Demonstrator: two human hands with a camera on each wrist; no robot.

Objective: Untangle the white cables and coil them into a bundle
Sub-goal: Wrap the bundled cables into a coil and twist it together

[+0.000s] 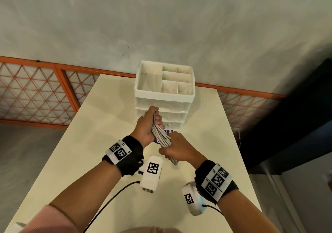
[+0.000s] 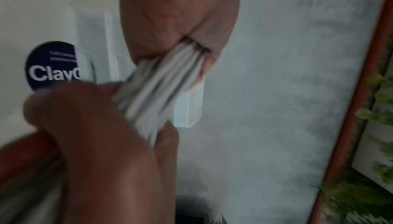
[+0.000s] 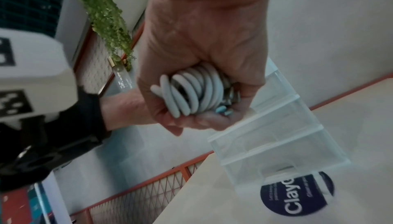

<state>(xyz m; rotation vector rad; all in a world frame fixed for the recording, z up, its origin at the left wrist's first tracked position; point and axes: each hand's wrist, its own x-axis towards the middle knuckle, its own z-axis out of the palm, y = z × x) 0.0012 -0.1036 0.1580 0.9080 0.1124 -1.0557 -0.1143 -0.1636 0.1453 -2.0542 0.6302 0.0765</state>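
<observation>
Left hand point(image 1: 146, 124) is clamped round the far end of the white cables point(image 1: 162, 137), fingers curled over the strands. Right hand point(image 1: 177, 147) is closed round the near end of the same bundle, whose coiled loops are seen in its fist in the right wrist view. Cables are held above the worktop point(image 1: 100, 117), just before a white drawer organiser point(image 1: 164, 96). A dark round sticker point(image 3: 297, 195) is stuck on the worktop beneath.

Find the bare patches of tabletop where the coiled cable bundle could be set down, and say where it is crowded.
Bare table lies left of the left hand and right of the drawer organiser. The middle is crowded: both hands, the cable bundle and a round sticker.
</observation>
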